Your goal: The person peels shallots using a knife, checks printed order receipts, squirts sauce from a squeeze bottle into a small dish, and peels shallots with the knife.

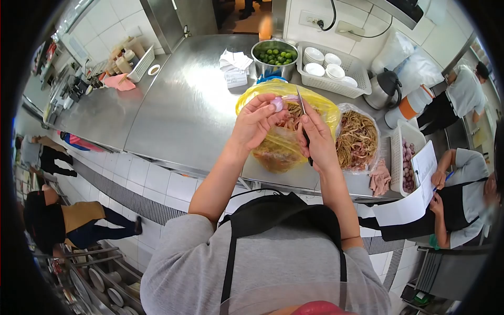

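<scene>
Pinched in the fingers of my left hand (254, 119) is a small purple shallot (278, 104). My right hand (319, 135) is closed around the dark handle of a small knife (300, 100), its blade pointing up and away beside the shallot. Both hands are over an open yellow plastic bag (328, 106), which holds reddish skins and scraps. Right of it, a clear bag (357, 137) is full of brown, stringy trimmings and peels. A white basket (397, 176) with several shallots (408, 160) stands further right, near a crumpled pink cloth (380, 179).
Behind the bags are a steel pot (255, 62) of green limes, paper slips (235, 68), a crate (352, 90) of white bowls and a kettle (382, 90). At right, a co-worker (462, 194) writes on a clipboard (424, 163). Others stand left and far right.
</scene>
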### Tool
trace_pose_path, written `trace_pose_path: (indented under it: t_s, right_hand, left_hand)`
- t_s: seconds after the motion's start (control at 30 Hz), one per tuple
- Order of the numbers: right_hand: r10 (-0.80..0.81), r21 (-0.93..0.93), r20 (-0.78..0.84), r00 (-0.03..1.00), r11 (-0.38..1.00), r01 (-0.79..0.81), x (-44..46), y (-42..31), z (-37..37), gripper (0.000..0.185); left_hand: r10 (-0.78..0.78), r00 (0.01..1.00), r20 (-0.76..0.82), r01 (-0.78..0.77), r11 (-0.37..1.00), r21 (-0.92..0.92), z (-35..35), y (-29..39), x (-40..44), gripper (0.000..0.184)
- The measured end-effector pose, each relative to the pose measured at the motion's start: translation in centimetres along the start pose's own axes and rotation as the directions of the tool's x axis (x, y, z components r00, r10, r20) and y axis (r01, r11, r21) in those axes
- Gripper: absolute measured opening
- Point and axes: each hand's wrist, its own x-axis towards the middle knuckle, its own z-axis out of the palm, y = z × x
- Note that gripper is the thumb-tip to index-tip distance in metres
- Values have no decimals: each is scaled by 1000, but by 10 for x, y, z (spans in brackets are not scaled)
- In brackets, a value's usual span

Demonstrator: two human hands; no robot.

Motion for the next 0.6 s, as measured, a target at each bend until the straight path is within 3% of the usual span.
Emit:
trace_pose_path:
  t_s: [0.3,0.37,0.47,0.6]
  right_hand:
    - [28,23,12,1000,999,-28,-2,-12,-10,41]
    - [92,-222,4,996,971,-89,6,-1,-15,38]
    - [37,-328,-16,999,944,-41,12,14,-13,29]
    - [-17,-217,-83,996,976,-1,15,25,-3,17]
  left_hand:
    - [36,996,-78,-35,999,19,2,10,0,28]
    - [145,986,-80,-130,977,168,-1,8,1,31]
    - [199,975,-104,-164,946,278,2,7,0,33]
    - [145,978,-148,-105,962,251,8,5,-1,32]
